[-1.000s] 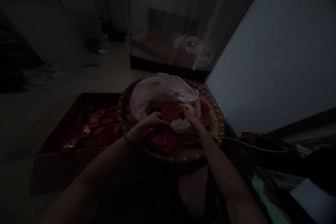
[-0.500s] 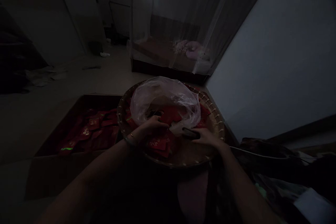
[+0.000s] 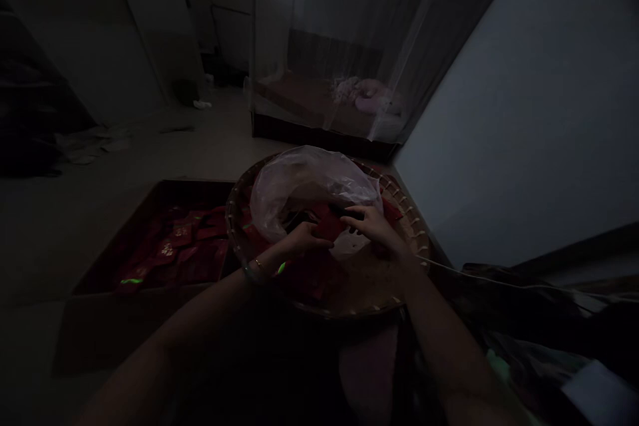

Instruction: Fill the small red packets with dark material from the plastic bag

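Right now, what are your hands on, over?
Left hand and right hand at red packets, plastic bag bunched behind, in woven tray. Grip unclear, too dark.

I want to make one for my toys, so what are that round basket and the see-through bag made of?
The round basket looks like woven bamboo or similar cane: thin, matte tan strips crossing, with a bound rim. It's too dim to be sure. The bag looks like thin, slightly shiny plastic, since it crinkles and lets things show through.
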### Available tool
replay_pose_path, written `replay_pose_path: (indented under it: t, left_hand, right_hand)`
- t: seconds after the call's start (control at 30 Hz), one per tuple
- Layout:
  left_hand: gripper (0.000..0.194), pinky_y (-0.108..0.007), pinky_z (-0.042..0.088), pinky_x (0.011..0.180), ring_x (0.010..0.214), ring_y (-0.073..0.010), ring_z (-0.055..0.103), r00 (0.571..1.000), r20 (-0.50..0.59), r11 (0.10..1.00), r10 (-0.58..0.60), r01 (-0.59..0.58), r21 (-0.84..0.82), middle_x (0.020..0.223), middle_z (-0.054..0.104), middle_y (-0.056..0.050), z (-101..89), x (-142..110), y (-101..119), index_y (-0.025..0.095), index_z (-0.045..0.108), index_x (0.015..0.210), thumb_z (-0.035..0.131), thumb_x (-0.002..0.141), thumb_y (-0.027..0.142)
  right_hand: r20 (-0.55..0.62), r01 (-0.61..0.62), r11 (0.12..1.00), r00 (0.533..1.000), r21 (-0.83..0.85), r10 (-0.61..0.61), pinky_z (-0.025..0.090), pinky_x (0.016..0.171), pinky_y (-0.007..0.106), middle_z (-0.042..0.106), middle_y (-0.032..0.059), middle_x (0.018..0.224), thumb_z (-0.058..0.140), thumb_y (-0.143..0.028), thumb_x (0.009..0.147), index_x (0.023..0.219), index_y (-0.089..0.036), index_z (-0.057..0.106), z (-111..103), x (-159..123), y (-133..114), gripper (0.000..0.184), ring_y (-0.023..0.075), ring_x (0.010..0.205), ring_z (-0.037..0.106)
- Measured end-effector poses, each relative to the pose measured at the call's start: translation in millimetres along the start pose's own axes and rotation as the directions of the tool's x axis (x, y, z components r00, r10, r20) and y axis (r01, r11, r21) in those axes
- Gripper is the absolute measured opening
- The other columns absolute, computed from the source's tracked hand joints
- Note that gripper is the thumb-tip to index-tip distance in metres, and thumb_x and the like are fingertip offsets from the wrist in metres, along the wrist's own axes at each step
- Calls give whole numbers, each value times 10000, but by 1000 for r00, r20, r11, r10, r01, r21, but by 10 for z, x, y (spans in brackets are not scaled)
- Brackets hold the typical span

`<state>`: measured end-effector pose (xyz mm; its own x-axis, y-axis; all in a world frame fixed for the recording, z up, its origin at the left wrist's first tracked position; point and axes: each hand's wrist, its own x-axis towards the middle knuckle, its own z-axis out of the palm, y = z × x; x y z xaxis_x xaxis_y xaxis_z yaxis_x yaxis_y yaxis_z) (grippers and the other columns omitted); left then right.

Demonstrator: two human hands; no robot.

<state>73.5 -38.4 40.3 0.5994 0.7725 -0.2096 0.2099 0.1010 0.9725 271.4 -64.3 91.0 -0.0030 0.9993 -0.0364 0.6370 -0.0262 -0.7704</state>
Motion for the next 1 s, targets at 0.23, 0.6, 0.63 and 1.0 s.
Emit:
replay_pose_path:
  t: [0.23, 0.6, 0.63, 1.0]
  left_hand:
    - [290, -209, 353, 490, 534, -100, 498, 1000, -20, 1000, -21, 21, -1, 628, 631, -2, -38, -84, 46, 99, 716, 796, 789, 573, 269]
    - [329, -212, 379, 504, 578, -120, 535, 1000, 12, 1000, 0, 0, -1, 692, 643, -23, -66, -51, -30, 95, 702, 841, 775, 587, 291]
    - [342, -211, 377, 500, 570, -119, 532, 1000, 11, 1000, -4, 4, 6, 686, 639, -24, -79, -48, -46, 91, 700, 843, 775, 586, 305]
    - [427, -200, 432, 550, 645, -140, 594, 980, 193, 988, -53, 24, 152, 781, 686, -25, -588, -177, -100, 115, 693, 930, 790, 555, 295]
  right_hand:
    - [11, -7, 1000, 1000, -15, 7, 372, 406, 193, 644, 12, 621, 664, -387, 752, 1048, -135, 672, 17, 18, -17, 389, 108, 477, 544]
    - [38, 81, 996, 996, -24, -80, 457, 529, 242, 689, 45, 776, 648, -433, 755, 1033, -151, 669, 83, 11, -39, 397, 147, 599, 609]
    - [41, 64, 998, 997, -17, -63, 461, 538, 242, 690, 45, 778, 653, -428, 753, 1058, -150, 656, 67, 0, -45, 413, 149, 606, 614]
    - [537, 97, 959, 841, -265, 63, 462, 886, 332, 695, 50, 1086, 755, -381, 607, 1078, -200, 687, -259, -390, 543, 510, 270, 1005, 619]
